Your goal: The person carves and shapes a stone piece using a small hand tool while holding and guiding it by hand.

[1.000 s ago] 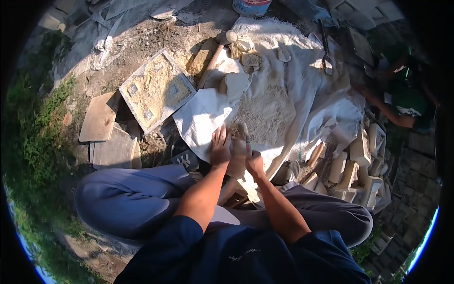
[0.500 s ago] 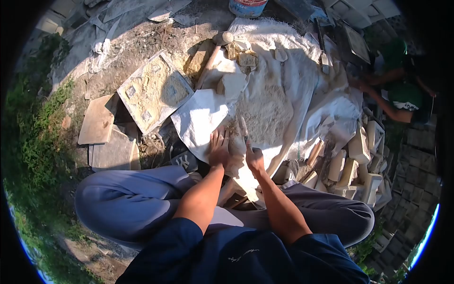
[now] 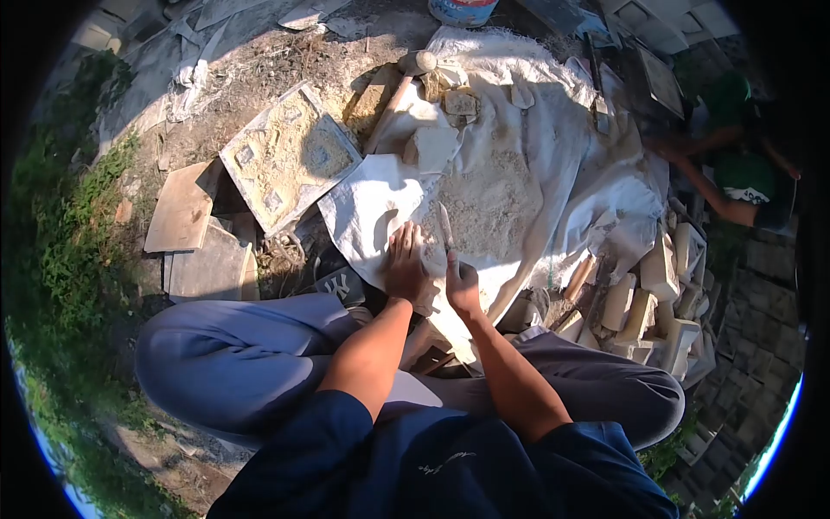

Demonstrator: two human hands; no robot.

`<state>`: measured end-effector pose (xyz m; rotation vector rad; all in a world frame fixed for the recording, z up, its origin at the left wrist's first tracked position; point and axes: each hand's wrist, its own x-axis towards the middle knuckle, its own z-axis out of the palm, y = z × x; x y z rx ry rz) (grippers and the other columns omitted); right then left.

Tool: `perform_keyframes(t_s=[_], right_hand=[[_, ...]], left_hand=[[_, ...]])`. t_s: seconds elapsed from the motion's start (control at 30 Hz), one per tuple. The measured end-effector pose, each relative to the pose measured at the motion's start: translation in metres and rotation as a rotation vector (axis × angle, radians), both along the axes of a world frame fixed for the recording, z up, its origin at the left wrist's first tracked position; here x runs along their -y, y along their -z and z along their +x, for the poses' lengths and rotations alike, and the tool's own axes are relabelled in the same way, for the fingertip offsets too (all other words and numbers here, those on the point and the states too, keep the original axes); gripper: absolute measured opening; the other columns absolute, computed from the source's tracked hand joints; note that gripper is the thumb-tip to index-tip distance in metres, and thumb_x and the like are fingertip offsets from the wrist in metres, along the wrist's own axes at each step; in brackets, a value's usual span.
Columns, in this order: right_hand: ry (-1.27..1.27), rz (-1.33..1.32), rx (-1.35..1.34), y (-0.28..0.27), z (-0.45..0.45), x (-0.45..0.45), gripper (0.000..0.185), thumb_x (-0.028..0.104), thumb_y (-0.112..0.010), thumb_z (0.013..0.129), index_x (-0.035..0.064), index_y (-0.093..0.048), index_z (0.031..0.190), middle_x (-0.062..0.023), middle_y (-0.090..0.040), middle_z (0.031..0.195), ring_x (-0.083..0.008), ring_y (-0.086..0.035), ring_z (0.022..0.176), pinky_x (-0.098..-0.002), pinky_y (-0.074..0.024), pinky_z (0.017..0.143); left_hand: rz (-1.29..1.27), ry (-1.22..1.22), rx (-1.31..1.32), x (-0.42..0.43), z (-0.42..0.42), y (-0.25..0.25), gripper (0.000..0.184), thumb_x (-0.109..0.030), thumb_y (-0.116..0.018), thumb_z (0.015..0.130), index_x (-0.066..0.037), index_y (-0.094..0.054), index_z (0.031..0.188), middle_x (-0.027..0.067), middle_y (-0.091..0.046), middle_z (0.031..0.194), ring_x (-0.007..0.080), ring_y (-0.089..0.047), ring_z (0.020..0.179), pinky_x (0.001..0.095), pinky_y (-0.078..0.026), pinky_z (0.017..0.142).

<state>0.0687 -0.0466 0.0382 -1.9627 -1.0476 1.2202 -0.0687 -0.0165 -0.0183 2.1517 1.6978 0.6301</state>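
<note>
My right hand (image 3: 462, 284) is closed round the handle of a narrow blade-like tool (image 3: 445, 227), which points away from me. Beside it, my left hand (image 3: 406, 264) lies with its fingers stretched out on a pale block (image 3: 427, 298) in front of my lap. The hand and the shadow hide much of that block. Under and beyond both hands spreads a white sack sheet (image 3: 359, 208), with pale powder and chips (image 3: 493, 208) heaped on it.
A mallet (image 3: 417, 63) leans by stone chunks (image 3: 432, 149). At left are a powder-filled square tray (image 3: 290, 160) and flat slabs (image 3: 181, 208). Cut blocks (image 3: 659, 268) pile at right. A bucket (image 3: 462, 10) stands at the top. Another person's arm (image 3: 709, 186) reaches in at right.
My left hand has turned and shifted slightly, covering more of the block. The tool in my right hand has tilted and now stands clearer of the left hand.
</note>
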Motion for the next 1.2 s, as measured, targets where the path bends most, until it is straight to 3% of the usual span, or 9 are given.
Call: perform_keyframes(t_s=[0.33,0.4,0.47,0.73,0.87,0.93,0.97,1.07,1.2], right_hand=[[0.003,-0.112,0.054,0.001,-0.001,0.005,0.077,0.059,-0.047,0.101,-0.0086,-0.054,0.065,-0.0225,-0.051,0.054,-0.0265,-0.036,0.059,-0.0468,-0.0404,0.058],[-0.008,-0.122,0.100,0.003,-0.004,0.015,0.079,0.061,-0.046,0.100,-0.0099,-0.058,0.069,-0.0268,-0.057,0.061,-0.0311,-0.047,0.059,-0.0484,-0.0439,0.064],[-0.076,-0.391,0.136,0.005,0.002,0.013,0.083,0.067,-0.045,0.097,-0.0125,-0.065,0.081,-0.0362,-0.064,0.082,-0.0457,-0.065,0.081,-0.0508,-0.0478,0.081],[0.025,0.065,0.032,-0.002,-0.008,0.007,0.071,0.052,-0.044,0.104,-0.0085,-0.052,0.067,-0.0208,-0.048,0.056,-0.0227,-0.038,0.057,-0.0460,-0.0385,0.058],[-0.018,-0.351,0.169,0.035,0.004,0.022,0.078,0.062,-0.047,0.099,-0.0100,-0.058,0.070,-0.0261,-0.053,0.062,-0.0257,-0.045,0.062,-0.0474,-0.0452,0.067],[-0.030,-0.242,0.012,0.013,0.004,0.010,0.078,0.061,-0.048,0.099,-0.0101,-0.058,0.069,-0.0225,-0.054,0.062,-0.0252,-0.045,0.062,-0.0467,-0.0443,0.066],[-0.009,-0.258,0.045,-0.008,-0.001,0.001,0.075,0.058,-0.047,0.100,-0.0092,-0.064,0.072,-0.0331,-0.060,0.067,-0.0411,-0.063,0.066,-0.0497,-0.0474,0.068],[-0.012,-0.106,-0.050,0.010,-0.002,0.008,0.077,0.059,-0.047,0.100,-0.0101,-0.059,0.069,-0.0283,-0.053,0.059,-0.0303,-0.058,0.056,-0.0465,-0.0463,0.062],[-0.014,-0.578,0.014,0.023,0.006,0.015,0.074,0.059,-0.047,0.100,-0.0121,-0.068,0.094,-0.0254,-0.069,0.080,-0.0365,-0.066,0.070,-0.0474,-0.0509,0.072]], left_hand=[[-0.006,0.037,-0.025,0.000,-0.004,0.005,0.061,-0.011,-0.047,0.090,-0.001,-0.040,0.150,0.0162,-0.036,0.158,0.0325,-0.031,0.148,0.0499,-0.026,0.121],[-0.004,-0.016,0.007,-0.001,0.002,0.010,0.059,-0.010,-0.046,0.091,-0.001,-0.041,0.149,0.0162,-0.038,0.157,0.0321,-0.033,0.147,0.0494,-0.026,0.121],[0.087,-0.047,-0.015,-0.002,0.004,0.018,0.057,-0.009,-0.044,0.093,0.000,-0.041,0.149,0.0154,-0.039,0.156,0.0312,-0.035,0.146,0.0487,-0.027,0.121],[-0.072,-0.033,0.053,0.004,0.004,-0.001,0.066,-0.003,-0.048,0.087,0.000,-0.034,0.151,0.0167,-0.034,0.159,0.0321,-0.028,0.149,0.0496,-0.019,0.124],[0.038,-0.042,-0.025,0.000,0.006,0.028,0.065,-0.006,-0.044,0.090,0.000,-0.031,0.154,0.0134,-0.031,0.161,0.0310,-0.030,0.149,0.0483,-0.021,0.123],[-0.044,-0.028,0.065,-0.001,0.003,0.012,0.066,-0.006,-0.046,0.089,0.001,-0.032,0.153,0.0151,-0.031,0.161,0.0314,-0.029,0.149,0.0484,-0.020,0.123],[-0.103,-0.022,0.056,0.001,0.003,-0.001,0.067,-0.006,-0.047,0.087,0.001,-0.033,0.152,0.0167,-0.031,0.160,0.0318,-0.027,0.150,0.0485,-0.019,0.124],[-0.112,0.008,-0.041,0.001,0.002,-0.013,0.067,-0.003,-0.049,0.085,0.002,-0.036,0.150,0.0178,-0.033,0.159,0.0323,-0.027,0.150,0.0495,-0.020,0.124],[0.042,-0.035,-0.026,0.001,0.004,0.033,0.066,-0.001,-0.048,0.085,0.002,-0.036,0.150,0.0176,-0.035,0.158,0.0326,-0.031,0.148,0.0520,-0.023,0.122]])
